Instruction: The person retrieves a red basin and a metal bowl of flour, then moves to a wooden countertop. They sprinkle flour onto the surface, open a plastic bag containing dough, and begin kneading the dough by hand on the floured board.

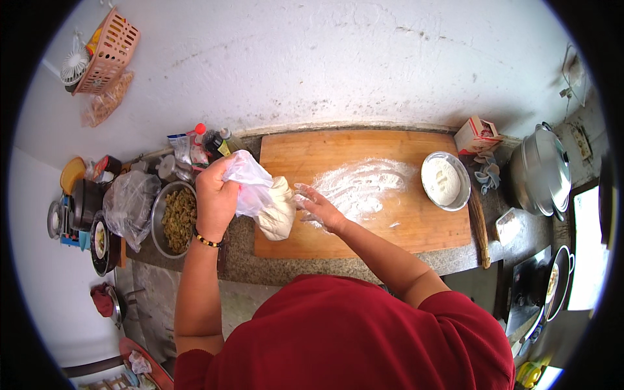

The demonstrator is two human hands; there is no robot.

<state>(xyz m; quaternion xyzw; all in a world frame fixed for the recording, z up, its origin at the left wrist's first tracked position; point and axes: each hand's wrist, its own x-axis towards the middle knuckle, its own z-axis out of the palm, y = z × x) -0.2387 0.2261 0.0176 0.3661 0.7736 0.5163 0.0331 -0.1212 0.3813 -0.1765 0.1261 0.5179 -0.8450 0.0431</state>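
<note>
My left hand point(217, 190) grips a thin whitish plastic bag point(248, 180), held up left of centre. Out of the bag's mouth bulges a large lump of pale dough point(277, 214), which hangs over the left end of a wooden board point(409, 239). My right hand point(319, 207), dusted with flour, has its fingers spread beside the dough's right side; whether they touch it is hard to tell. White flour point(360, 187) lies smeared over the middle of the board. On the board's right end stands a metal bowl of flour point(444, 180).
A metal bowl of chopped filling point(176, 219) stands left of the board, by a clear plastic bag point(131, 204). Several bottles point(214, 141) line the wall. To the right are a small box point(477, 136), a whisk-like bundle point(480, 229) and a large lidded pot point(541, 170).
</note>
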